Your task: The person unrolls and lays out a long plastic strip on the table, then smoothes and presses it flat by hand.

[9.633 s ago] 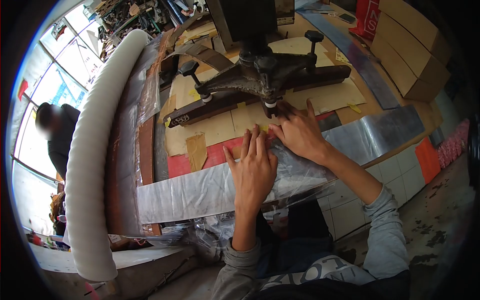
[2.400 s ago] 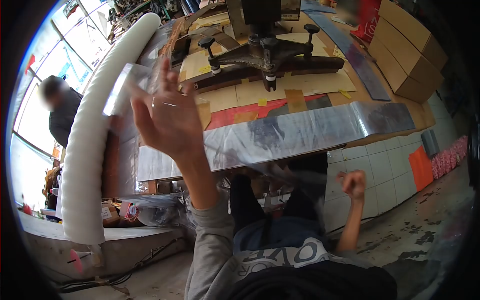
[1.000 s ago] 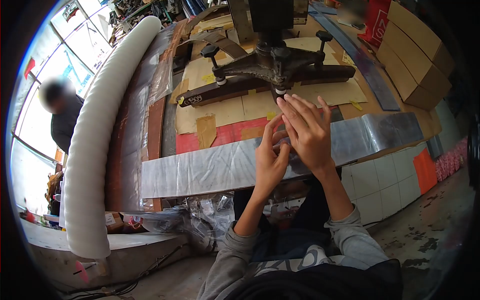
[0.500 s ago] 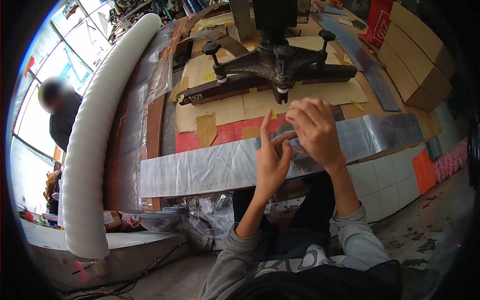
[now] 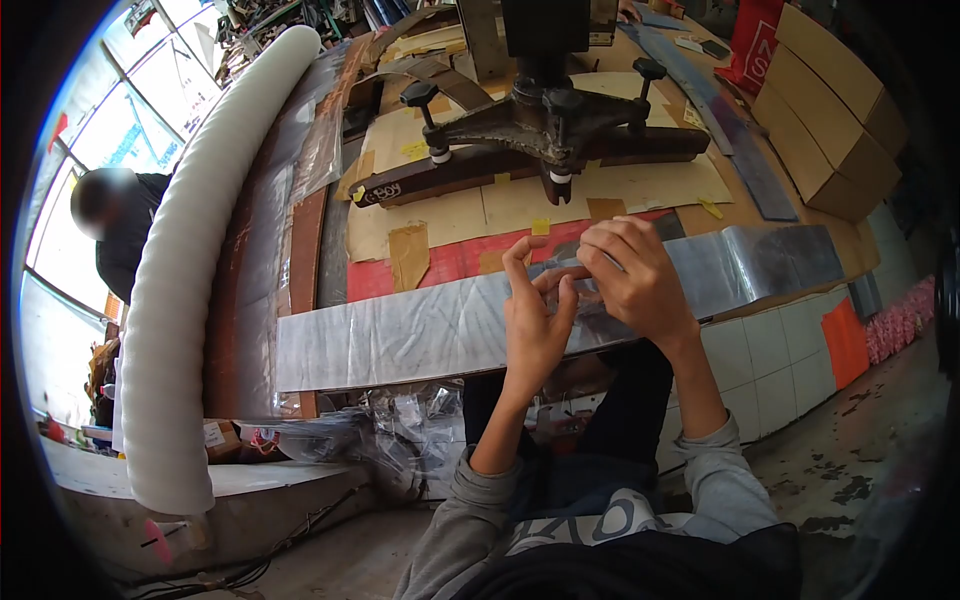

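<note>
Above a long strip covered in wrinkled clear film, at the near edge of the work table, my two hands meet. My left hand has its index finger bent upward, while its thumb and other fingers close together. Just beside it, my right hand is curled with its fingertips pressed toward the left fingers. Whatever is pinched between them is too small or too clear to make out. Beyond the hands stands a dark metal press head with a long bar beneath it, over cream board and a red sheet.
A thick white foam roll runs along the left side. Cardboard boxes stand at the right, near a red bag. A person in dark clothing is at the far left. Clear plastic bags lie below the table edge.
My left index finger has bent down from a straighter upward pose. My right hand has dropped slightly, and the view has shifted a little. The person at the left has leaned further left.
</note>
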### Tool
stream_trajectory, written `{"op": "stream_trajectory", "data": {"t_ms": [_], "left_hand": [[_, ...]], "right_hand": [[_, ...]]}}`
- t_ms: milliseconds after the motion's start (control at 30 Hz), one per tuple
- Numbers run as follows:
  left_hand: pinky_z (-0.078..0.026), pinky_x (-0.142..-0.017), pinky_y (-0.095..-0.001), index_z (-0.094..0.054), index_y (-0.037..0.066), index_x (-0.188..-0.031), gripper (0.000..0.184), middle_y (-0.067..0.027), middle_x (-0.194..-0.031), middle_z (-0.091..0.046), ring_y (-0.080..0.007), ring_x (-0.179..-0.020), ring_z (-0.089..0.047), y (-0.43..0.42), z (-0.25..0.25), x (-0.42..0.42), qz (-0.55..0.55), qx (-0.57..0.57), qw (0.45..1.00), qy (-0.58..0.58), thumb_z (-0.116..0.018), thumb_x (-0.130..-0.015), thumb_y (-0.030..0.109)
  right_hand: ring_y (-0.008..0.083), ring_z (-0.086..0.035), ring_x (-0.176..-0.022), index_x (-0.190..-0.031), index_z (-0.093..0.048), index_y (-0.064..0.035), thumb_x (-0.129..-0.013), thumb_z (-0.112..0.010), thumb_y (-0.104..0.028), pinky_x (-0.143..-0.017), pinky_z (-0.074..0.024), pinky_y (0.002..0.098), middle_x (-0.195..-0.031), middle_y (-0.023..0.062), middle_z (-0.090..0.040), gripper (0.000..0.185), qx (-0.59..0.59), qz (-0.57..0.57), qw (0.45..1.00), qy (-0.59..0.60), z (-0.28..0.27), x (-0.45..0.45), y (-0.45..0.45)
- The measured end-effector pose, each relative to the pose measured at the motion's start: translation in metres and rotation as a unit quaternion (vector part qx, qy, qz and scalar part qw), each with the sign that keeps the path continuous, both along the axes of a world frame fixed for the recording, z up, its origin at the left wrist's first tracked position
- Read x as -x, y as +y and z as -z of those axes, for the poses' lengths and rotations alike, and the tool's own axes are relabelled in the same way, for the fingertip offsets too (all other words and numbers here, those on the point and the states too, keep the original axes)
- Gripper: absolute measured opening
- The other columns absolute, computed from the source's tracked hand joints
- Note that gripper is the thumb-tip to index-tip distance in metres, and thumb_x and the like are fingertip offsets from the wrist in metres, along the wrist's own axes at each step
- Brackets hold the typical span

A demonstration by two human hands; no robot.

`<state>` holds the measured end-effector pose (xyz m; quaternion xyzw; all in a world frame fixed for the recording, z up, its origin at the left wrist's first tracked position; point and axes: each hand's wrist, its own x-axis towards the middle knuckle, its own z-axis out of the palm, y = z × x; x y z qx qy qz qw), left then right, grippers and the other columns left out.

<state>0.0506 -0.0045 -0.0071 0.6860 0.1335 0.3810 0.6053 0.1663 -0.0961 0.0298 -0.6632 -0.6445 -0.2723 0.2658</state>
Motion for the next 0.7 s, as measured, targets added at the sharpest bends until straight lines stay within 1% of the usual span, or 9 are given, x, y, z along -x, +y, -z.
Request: {"op": "stream_trajectory", "data": {"t_ms": [133,233,300,433,467,533,633,667,700], "left_hand": [[-0.051,-0.066,-0.0239,-0.038,0.002,-0.126,0.039,-0.0143,-0.095,-0.069,-0.0134,-0.083,-0.066,0.001,-0.002,0.002,-0.012,-0.040,0.999,0.008,-0.053,-0.091,-0.003],[-0.052,-0.065,-0.0299,-0.049,0.001,-0.114,0.026,-0.0142,-0.093,-0.070,-0.0207,-0.080,-0.071,0.003,-0.005,0.002,-0.031,-0.131,0.990,0.047,-0.055,-0.089,-0.004],[-0.052,-0.064,-0.0299,-0.053,-0.001,-0.110,0.021,-0.0142,-0.094,-0.070,-0.0198,-0.079,-0.071,-0.002,-0.015,0.003,-0.043,-0.088,0.992,0.077,-0.056,-0.089,-0.003],[-0.051,-0.065,-0.0244,-0.058,-0.001,-0.108,0.019,-0.0130,-0.100,-0.071,-0.0110,-0.077,-0.067,-0.008,-0.008,0.000,-0.036,-0.114,0.989,0.088,-0.058,-0.089,0.002],[-0.051,-0.068,-0.0248,-0.058,-0.002,-0.106,0.017,-0.0135,-0.101,-0.071,-0.0119,-0.080,-0.067,-0.007,-0.009,0.000,-0.021,-0.112,0.990,0.086,-0.057,-0.089,0.001],[-0.052,-0.072,-0.0254,-0.059,-0.004,-0.103,0.014,-0.0145,-0.103,-0.070,-0.0137,-0.086,-0.068,-0.001,-0.012,0.003,0.009,-0.108,0.990,0.085,-0.056,-0.090,-0.001],[-0.056,-0.072,-0.0301,-0.060,-0.004,-0.091,0.009,-0.0165,-0.102,-0.069,-0.0244,-0.092,-0.070,-0.005,-0.018,0.006,0.048,0.001,0.999,-0.015,-0.053,-0.088,-0.008],[-0.054,-0.078,-0.0303,-0.060,-0.004,-0.092,0.010,-0.0169,-0.107,-0.067,-0.0237,-0.097,-0.068,-0.005,-0.019,0.007,0.060,0.012,0.998,-0.020,-0.052,-0.089,-0.008],[-0.052,-0.084,-0.0305,-0.060,-0.004,-0.092,0.011,-0.0172,-0.111,-0.065,-0.0231,-0.103,-0.065,-0.005,-0.020,0.009,0.073,0.022,0.997,-0.024,-0.051,-0.089,-0.009]], "right_hand": [[0.0278,-0.058,-0.111,-0.093,-0.058,-0.0034,-0.080,-0.062,-0.008,-0.102,-0.0401,0.0470,-0.114,0.0122,-0.062,0.015,0.019,0.011,1.000,0.007,-0.001,0.010,-0.007],[0.0286,-0.055,-0.120,-0.093,-0.057,-0.0030,-0.082,-0.060,-0.007,-0.106,-0.0357,0.0502,-0.123,0.0166,-0.060,0.013,0.050,0.038,0.998,0.009,-0.001,0.031,-0.019],[0.0283,-0.052,-0.125,-0.092,-0.057,-0.0029,-0.082,-0.059,-0.006,-0.108,-0.0331,0.0520,-0.127,0.0188,-0.058,0.011,0.062,0.066,0.996,0.018,0.000,0.047,-0.029],[0.0289,-0.055,-0.122,-0.094,-0.056,-0.0013,-0.089,-0.056,-0.007,-0.100,-0.0428,0.0491,-0.127,0.0215,-0.057,0.007,0.063,0.082,0.990,0.092,0.018,0.059,-0.043],[0.0275,-0.058,-0.118,-0.094,-0.056,-0.0010,-0.091,-0.055,-0.009,-0.096,-0.0455,0.0459,-0.125,0.0206,-0.059,0.009,0.033,0.058,0.971,0.231,0.015,0.057,-0.046],[0.0246,-0.063,-0.110,-0.095,-0.056,-0.0003,-0.096,-0.053,-0.014,-0.088,-0.0509,0.0396,-0.120,0.0187,-0.062,0.014,-0.031,0.007,0.870,0.493,0.007,0.046,-0.053],[0.0203,-0.067,-0.092,-0.099,-0.058,-0.0005,-0.100,-0.051,-0.023,-0.077,-0.0532,0.0314,-0.107,0.0135,-0.067,0.023,-0.226,0.095,0.839,0.486,0.014,0.016,-0.051],[0.0191,-0.067,-0.080,-0.100,-0.060,-0.0009,-0.100,-0.050,-0.028,-0.070,-0.0545,0.0302,-0.095,0.0104,-0.069,0.029,-0.186,0.090,0.818,0.537,0.011,0.013,-0.051],[0.0190,-0.068,-0.079,-0.099,-0.061,-0.0005,-0.100,-0.050,-0.029,-0.068,-0.0547,0.0298,-0.093,0.0110,-0.069,0.030,-0.139,0.024,0.769,0.624,0.010,0.011,-0.053]]}}
